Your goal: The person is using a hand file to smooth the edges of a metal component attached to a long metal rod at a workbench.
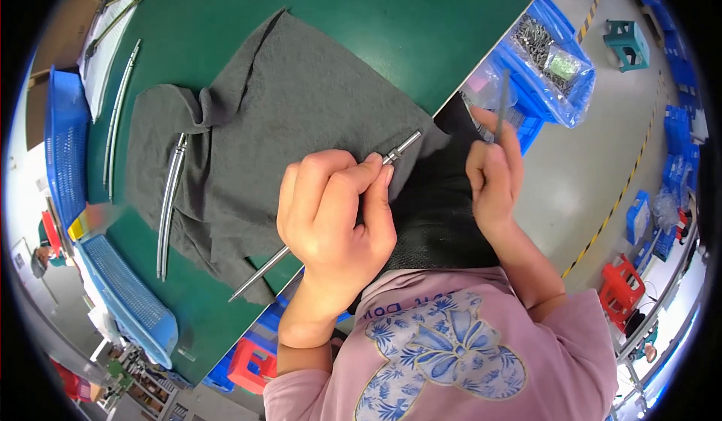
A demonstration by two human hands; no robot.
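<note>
My left hand (331, 210) is closed around a slim metal rod (259, 274), held slantwise over the near edge of a grey cloth (301, 90). The rod's stepped, collared end sticks out past my thumb and forefinger; its pointed end shows below my wrist. To the right, beyond the table edge, my right hand (492, 176) grips a thin grey stick-like piece (503, 101) pointing upward. That piece is blurred, so its kind cannot be made out. Several shiny metal rods (169, 206) lie side by side on the cloth's left part, their upper ends against a fold.
The cloth covers part of a green table (361, 7). More rods (120, 120) lie at its left, beside blue baskets (66, 142). At the right edge, a blue bin (575, 109) holds many small metal parts. A green stool (628, 45) stands on the floor.
</note>
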